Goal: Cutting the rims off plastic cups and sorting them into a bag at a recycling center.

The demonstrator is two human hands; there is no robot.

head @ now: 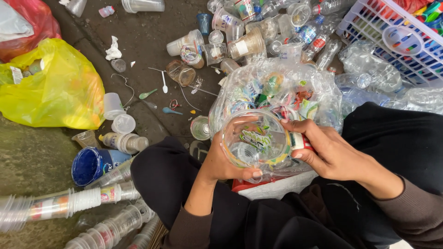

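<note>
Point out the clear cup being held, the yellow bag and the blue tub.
clear cup (254, 140), head view, its inner wall
yellow bag (55, 90), head view, its middle
blue tub (86, 166), head view, its inside

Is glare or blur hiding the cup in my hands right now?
Head view: soft, even daylight, no hard shadows; the clear plastic cup is sharp between left hand and right hand, with mild sheen on the clear bag behind; edges look slightly wide-angle stretched.
</note>
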